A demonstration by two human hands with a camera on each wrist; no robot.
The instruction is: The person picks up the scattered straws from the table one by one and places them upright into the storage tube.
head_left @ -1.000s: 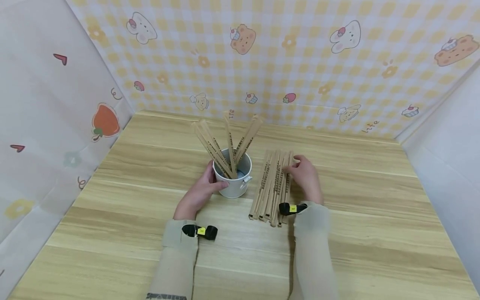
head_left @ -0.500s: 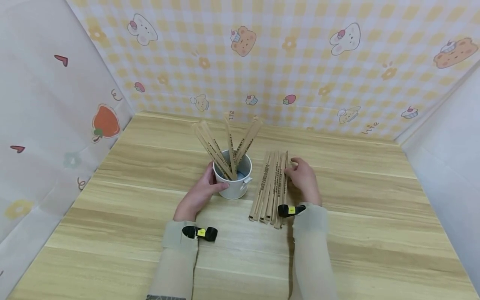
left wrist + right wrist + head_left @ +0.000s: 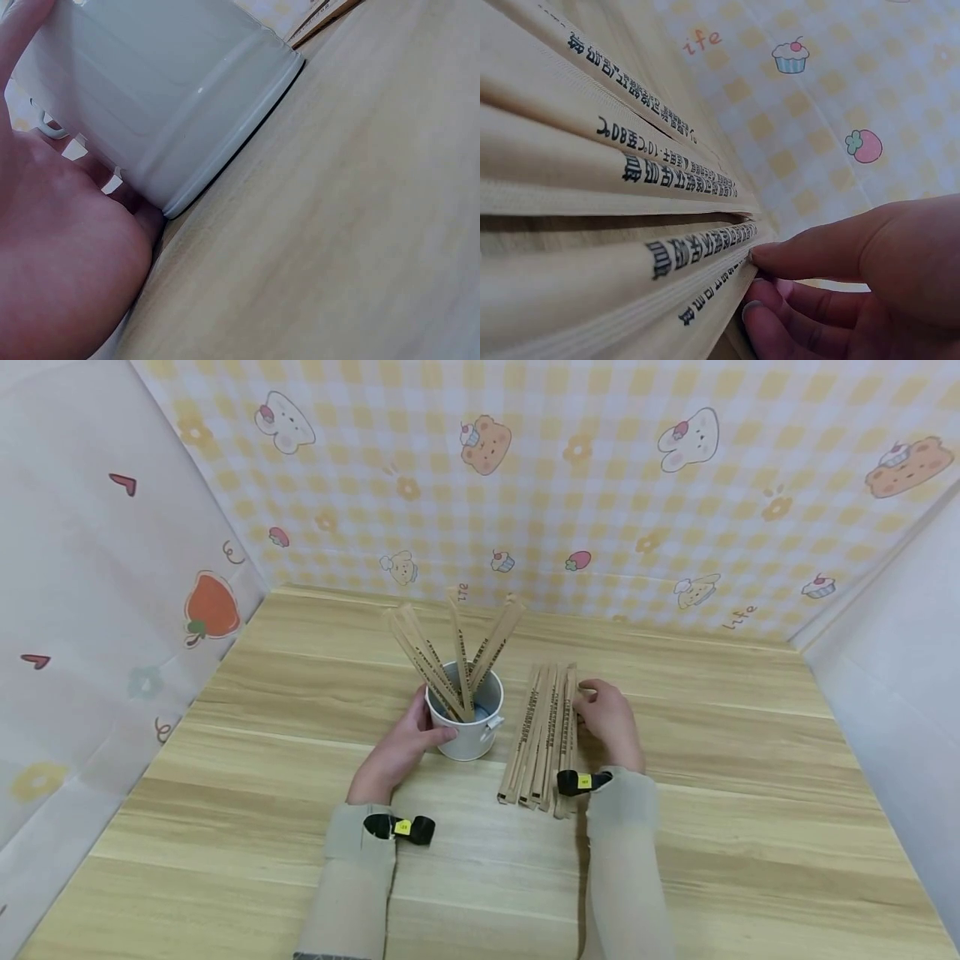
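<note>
A white metal cup [image 3: 471, 732] stands on the wooden table [image 3: 750, 793] with several paper-wrapped chopstick packets [image 3: 459, 647] leaning out of it. My left hand [image 3: 403, 742] grips the cup's left side; the left wrist view shows the cup wall [image 3: 165, 97] against my palm [image 3: 60, 262]. To the right of the cup, a pile of the same packets [image 3: 542, 735] lies flat. My right hand [image 3: 606, 717] is at the pile's right edge. In the right wrist view its fingertips [image 3: 759, 257] touch the side of the nearest printed packets [image 3: 592, 172].
Patterned paper walls [image 3: 570, 485] close the table in at the back, with plain panels on the left [image 3: 90, 610] and right [image 3: 900, 635]. Bare wood stretches in front of my forearms and to the right of the pile.
My right hand slid from on top of the pile to its right edge, and the pile has drawn slightly narrower toward the cup. The left hand and cup stayed still.
</note>
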